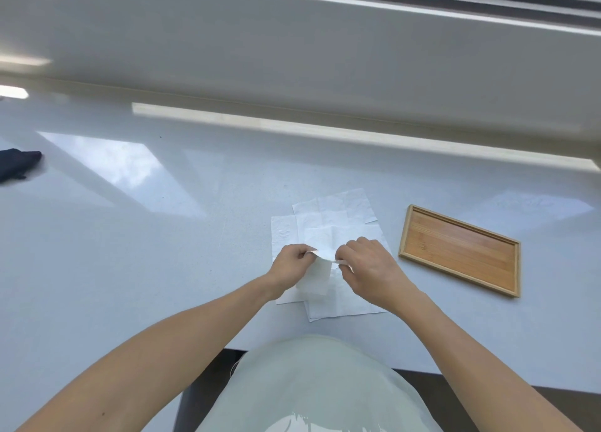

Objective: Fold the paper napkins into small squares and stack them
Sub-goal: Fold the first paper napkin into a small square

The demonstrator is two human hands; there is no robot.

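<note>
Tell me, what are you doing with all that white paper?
A person is folding paper napkins at a pale table. Both hands hold one napkin by its top edge, the left hand at one corner and the right hand at the other, lifted above the loose napkins spread flat underneath. A wooden tray lies to the right with nothing in it. No folded squares are stacked yet.

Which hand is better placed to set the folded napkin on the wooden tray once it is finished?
Probably the right hand. The wooden tray lies just to its right, while the left hand would have to cross over. Both now pinch the napkin.
</note>
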